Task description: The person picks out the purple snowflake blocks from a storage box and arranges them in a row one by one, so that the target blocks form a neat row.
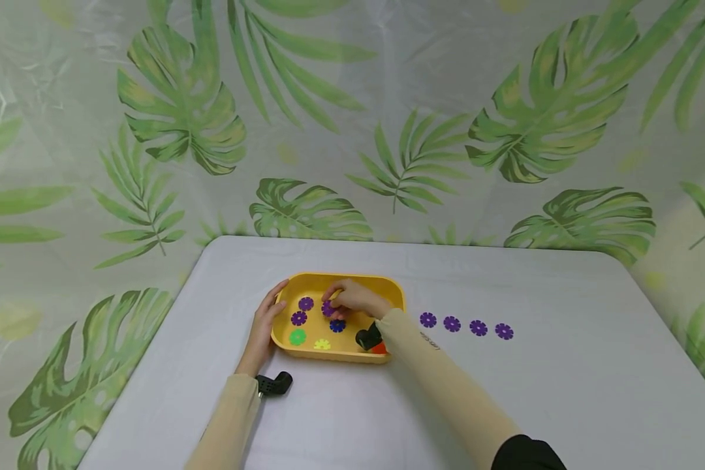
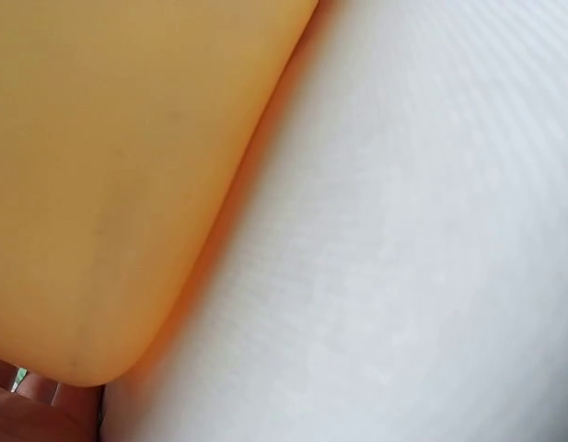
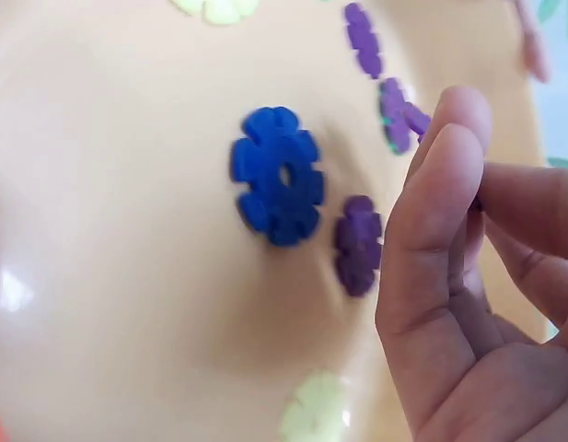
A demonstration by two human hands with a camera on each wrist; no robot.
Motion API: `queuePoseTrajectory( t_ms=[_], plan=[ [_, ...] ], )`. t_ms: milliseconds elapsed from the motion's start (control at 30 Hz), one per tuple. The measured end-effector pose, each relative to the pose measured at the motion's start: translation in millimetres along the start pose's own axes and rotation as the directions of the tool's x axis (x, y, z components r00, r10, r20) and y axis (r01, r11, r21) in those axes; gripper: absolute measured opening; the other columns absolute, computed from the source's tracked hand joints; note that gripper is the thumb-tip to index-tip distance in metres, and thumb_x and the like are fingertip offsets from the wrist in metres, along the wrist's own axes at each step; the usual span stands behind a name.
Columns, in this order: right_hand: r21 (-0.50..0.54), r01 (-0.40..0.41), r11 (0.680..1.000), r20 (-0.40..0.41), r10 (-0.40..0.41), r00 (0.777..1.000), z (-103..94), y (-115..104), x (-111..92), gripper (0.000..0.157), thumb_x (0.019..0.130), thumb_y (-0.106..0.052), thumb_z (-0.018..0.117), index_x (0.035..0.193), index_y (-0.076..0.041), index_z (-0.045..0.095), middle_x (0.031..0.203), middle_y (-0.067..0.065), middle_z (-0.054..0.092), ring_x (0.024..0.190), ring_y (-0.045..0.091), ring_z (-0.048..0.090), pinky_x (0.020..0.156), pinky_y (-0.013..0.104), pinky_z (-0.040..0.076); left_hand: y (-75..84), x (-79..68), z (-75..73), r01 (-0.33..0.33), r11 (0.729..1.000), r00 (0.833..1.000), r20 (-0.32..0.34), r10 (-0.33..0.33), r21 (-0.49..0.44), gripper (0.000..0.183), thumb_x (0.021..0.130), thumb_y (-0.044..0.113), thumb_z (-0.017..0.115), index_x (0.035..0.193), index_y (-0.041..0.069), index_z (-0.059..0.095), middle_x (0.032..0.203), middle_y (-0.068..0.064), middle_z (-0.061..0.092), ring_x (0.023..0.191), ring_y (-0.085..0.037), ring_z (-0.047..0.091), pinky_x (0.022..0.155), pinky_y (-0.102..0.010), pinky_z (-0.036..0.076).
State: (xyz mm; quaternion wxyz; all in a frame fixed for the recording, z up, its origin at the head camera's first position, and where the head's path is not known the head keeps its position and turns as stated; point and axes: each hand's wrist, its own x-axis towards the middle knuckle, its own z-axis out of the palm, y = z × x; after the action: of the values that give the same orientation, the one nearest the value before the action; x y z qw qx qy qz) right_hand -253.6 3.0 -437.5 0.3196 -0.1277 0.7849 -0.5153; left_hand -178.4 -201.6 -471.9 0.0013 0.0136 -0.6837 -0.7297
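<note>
A yellow tray (image 1: 382, 282) holds several flower-shaped plastic discs. My left hand (image 1: 262, 326) grips the tray's left side, its thumb over the rim; the left wrist view shows the tray wall (image 2: 127, 184) close up, with fingers (image 2: 44, 405) at its corner. Inside the tray, my right hand (image 1: 355, 298) pinches a purple flower disc (image 3: 417, 120), mostly hidden by the fingertips. Close by lie a blue disc (image 3: 284, 180) and another purple disc (image 3: 359, 247). Two more purple discs, one of them here (image 1: 306, 303), lie toward the tray's left end.
Right of the tray, several purple discs form a row on the white table (image 1: 564, 378), one at its right end (image 1: 504, 331). The tray also contains a green disc (image 1: 297, 337), a yellow one (image 1: 322, 344) and something red-orange (image 1: 379, 348) by the right forearm.
</note>
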Motion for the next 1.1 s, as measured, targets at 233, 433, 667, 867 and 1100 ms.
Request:
queuePoseTrajectory(
  t_ms=[233, 433, 667, 867, 1100],
  plan=[
    [0.048, 0.077, 0.996, 0.029, -0.079, 0.996, -34.8, 0, -34, 0.025, 0.095, -0.002, 0.049, 0.117, 0.005, 0.058, 0.085, 0.011, 0.061, 0.066, 0.017, 0.058, 0.082, 0.044, 0.054, -13.8, 7.3, -3.2, -0.015, 1.000, 1.000, 0.000, 0.015, -0.022, 0.046, 0.102, 0.011, 0.041, 0.147, 0.013, 0.038, 0.154, -0.001, 0.027, 0.143, -0.014, 0.013, 0.115, -0.031, 0.014],
    [0.059, 0.113, 0.992, -0.020, -0.112, 0.994, -74.0, 11, -64, 0.023, 0.097, -0.005, 0.048, 0.117, 0.003, 0.058, 0.092, 0.014, 0.061, 0.072, 0.021, 0.056, 0.079, 0.041, 0.054, -26.7, 11.9, -7.6, -0.042, 0.999, 0.999, -0.017, 0.042, 0.001, 0.044, 0.101, 0.017, 0.044, 0.146, 0.018, 0.042, 0.152, 0.004, 0.030, 0.142, -0.011, 0.016, 0.115, -0.030, 0.015],
    [0.034, 0.132, 0.991, -0.097, -0.128, 0.987, -119.6, 35, -101, 0.027, 0.099, -0.010, 0.047, 0.120, 0.006, 0.053, 0.088, 0.013, 0.058, 0.073, 0.021, 0.054, 0.071, 0.028, 0.054, -25.9, 12.1, -7.7, -0.040, 0.999, 0.999, -0.015, 0.040, -0.007, 0.044, 0.102, 0.016, 0.043, 0.146, 0.017, 0.041, 0.153, 0.004, 0.029, 0.142, -0.011, 0.014, 0.115, -0.029, 0.014],
    [0.061, 0.112, 0.992, -0.161, -0.101, 0.982, -154.3, 74, -134, 0.032, 0.100, -0.013, 0.047, 0.124, 0.008, 0.047, 0.085, 0.012, 0.055, 0.074, 0.020, 0.054, 0.072, 0.028, 0.052, -10.9, 5.8, -3.4, -0.023, 0.999, 1.000, 0.004, 0.024, -0.032, 0.046, 0.101, 0.009, 0.041, 0.147, 0.010, 0.037, 0.155, -0.003, 0.025, 0.143, -0.017, 0.012, 0.115, -0.033, 0.014],
    [0.093, 0.056, 0.994, -0.239, -0.032, 0.970, -186.6, 131, -174, 0.035, 0.101, -0.012, 0.044, 0.127, 0.011, 0.043, 0.085, 0.009, 0.053, 0.072, 0.017, 0.053, 0.068, 0.029, 0.051, -2.7, 0.8, -0.9, -0.014, 1.000, 1.000, 0.008, 0.014, -0.008, 0.047, 0.101, 0.010, 0.041, 0.148, 0.010, 0.036, 0.155, -0.003, 0.025, 0.143, -0.015, 0.011, 0.115, -0.031, 0.014]
  ],
)
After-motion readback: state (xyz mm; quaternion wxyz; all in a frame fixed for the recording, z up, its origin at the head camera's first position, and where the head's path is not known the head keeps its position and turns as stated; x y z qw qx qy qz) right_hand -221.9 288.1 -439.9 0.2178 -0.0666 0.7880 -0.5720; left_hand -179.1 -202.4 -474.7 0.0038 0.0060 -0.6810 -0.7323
